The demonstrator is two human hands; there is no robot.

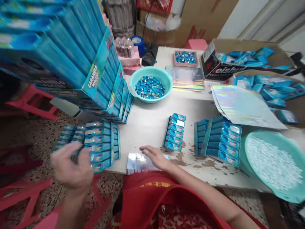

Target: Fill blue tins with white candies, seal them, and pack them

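My left hand [72,167] is smeared by motion beside a blue tray of small blue boxes [101,144] at the table's left edge. Its fingers look bent, and I cannot make out whether anything is in them. My right hand [156,157] lies palm down with fingers stretched out, over a shiny silvery stack [137,161] at the front edge. Part of that stack is hidden under the hand. Just beyond it stands a short row of blue boxes [175,132] with round recesses. Another blue tray of boxes [219,140] leans at the right.
Tall stacked display trays [92,79] rise at the left. A turquoise basin [135,92] holds blue and silver discs. Holographic sheets [247,105] overhang the right side, near a tub [247,159] of small white pieces. A cardboard box [211,60] with blue boxes stands behind.
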